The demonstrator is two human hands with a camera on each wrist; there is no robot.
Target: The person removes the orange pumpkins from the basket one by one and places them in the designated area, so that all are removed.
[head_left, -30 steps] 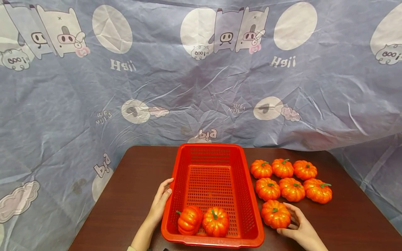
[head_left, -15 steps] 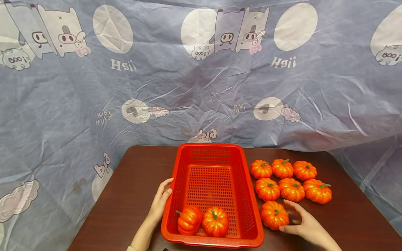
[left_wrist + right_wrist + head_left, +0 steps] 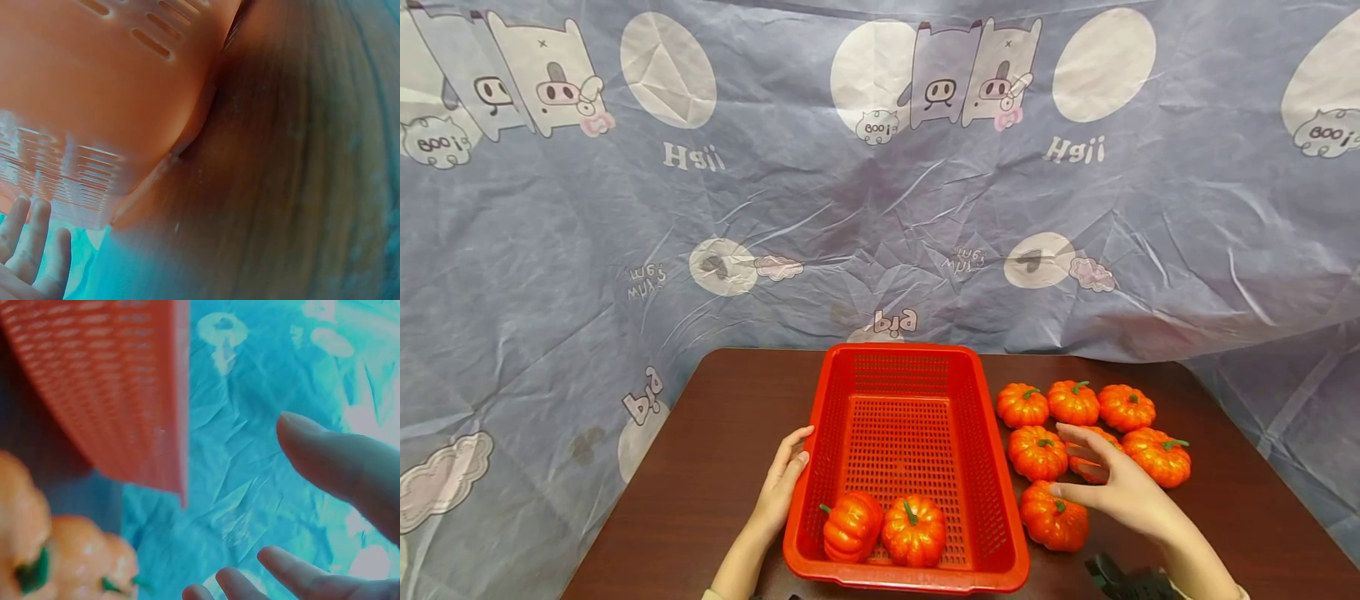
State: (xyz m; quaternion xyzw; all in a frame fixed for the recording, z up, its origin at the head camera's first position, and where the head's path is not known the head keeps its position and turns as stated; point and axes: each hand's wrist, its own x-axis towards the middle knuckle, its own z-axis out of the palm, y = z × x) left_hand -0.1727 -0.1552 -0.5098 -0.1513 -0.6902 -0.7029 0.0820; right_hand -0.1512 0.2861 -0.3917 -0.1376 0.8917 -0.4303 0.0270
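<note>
A red plastic basket (image 3: 901,467) stands in the middle of the head view, with two small orange pumpkins lying at its near end: one on its side (image 3: 853,527), one upright (image 3: 914,531). My left hand (image 3: 780,487) touches the basket's left side; in the left wrist view its fingers (image 3: 37,237) are straight beside the slotted wall. To the basket's right, my right hand (image 3: 1112,479) hovers with spread fingers and holds nothing. Below its thumb sits the nearest loose pumpkin (image 3: 1054,518). Its fingers partly cover another pumpkin (image 3: 1092,467) in the row behind.
Several more pumpkins stand in two rows right of the basket, among them a back-row pumpkin (image 3: 1127,407) and one with a long stem (image 3: 1157,457). The dark brown table (image 3: 700,467) meets a grey-blue printed cloth (image 3: 880,200) behind.
My right hand has let go of the nearest pumpkin and has risen forward over the pumpkin rows. That pumpkin shifted slightly left earlier. My left hand and the basket have stayed put.
</note>
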